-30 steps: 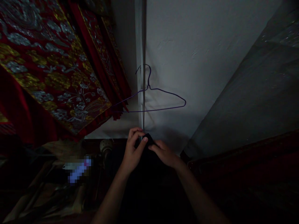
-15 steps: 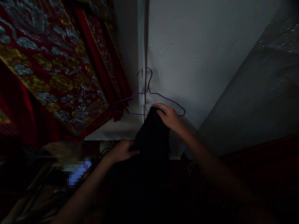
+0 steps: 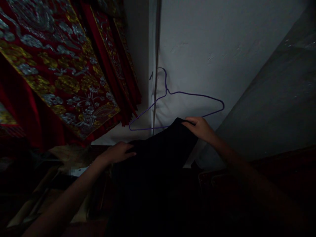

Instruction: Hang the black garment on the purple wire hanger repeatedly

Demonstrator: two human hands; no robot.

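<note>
A black garment (image 3: pixel 158 158) is held up between both hands, its lower part lost in the dark. My right hand (image 3: pixel 201 129) pinches its upper right corner. My left hand (image 3: pixel 120 152) grips the left end of its upper edge, lower down, so that edge slopes. Just behind and above the cloth hangs a purple wire hanger (image 3: pixel 195 94), its hook at the narrow vertical strip on the wall. The cloth overlaps the hanger's bottom bar; whether it touches the bar I cannot tell.
Red cloth embroidered in gold and silver (image 3: pixel 71 75) hangs at the left. Behind the hanger is a pale wall (image 3: pixel 222 42), with a grey slanted surface (image 3: pixel 276 89) to its right. Dim wooden furniture parts (image 3: pixel 37 200) stand at lower left.
My hands have moved apart, stretching the garment's top edge wider. The right hand went right and slightly down. The hanger has turned, showing more of its width.
</note>
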